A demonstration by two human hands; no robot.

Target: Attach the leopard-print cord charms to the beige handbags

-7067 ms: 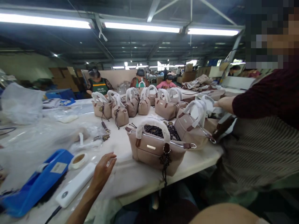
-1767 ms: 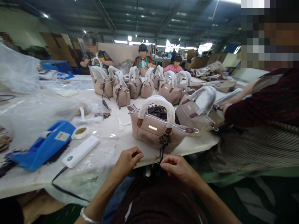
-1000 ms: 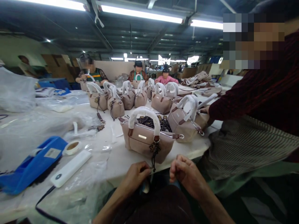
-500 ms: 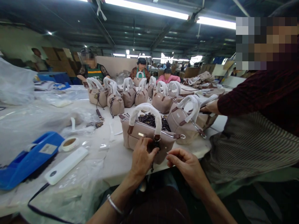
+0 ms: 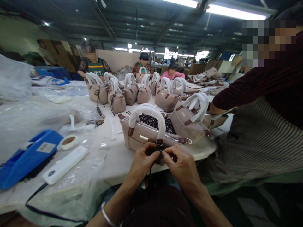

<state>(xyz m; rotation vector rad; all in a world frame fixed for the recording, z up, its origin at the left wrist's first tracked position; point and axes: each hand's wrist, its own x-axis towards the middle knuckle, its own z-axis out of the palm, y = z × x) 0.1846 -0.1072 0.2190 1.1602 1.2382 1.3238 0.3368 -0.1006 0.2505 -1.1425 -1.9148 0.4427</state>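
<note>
A beige handbag point(image 5: 139, 136) with a white-wrapped handle stands at the near edge of the white table point(image 5: 118, 157), its top open on dark beaded pieces. A dark braided charm point(image 5: 158, 154) hangs from the ring under its handle. My left hand point(image 5: 141, 161) and my right hand point(image 5: 181, 164) meet at that charm, fingers pinched on it against the bag's front. A second beige bag point(image 5: 187, 121) leans just right of the first.
Several more beige bags point(image 5: 132, 93) stand in a row farther back. A blue tape dispenser point(image 5: 26, 156), a tape roll point(image 5: 68, 142), a white power bank point(image 5: 65, 164) and clear plastic lie left. A person in a striped apron point(image 5: 255, 138) stands close on the right; other people sit across the table.
Both hands have come up from below the table edge to the bag's front and closed together on the hanging charm. The person on the right keeps handling the neighbouring bags.
</note>
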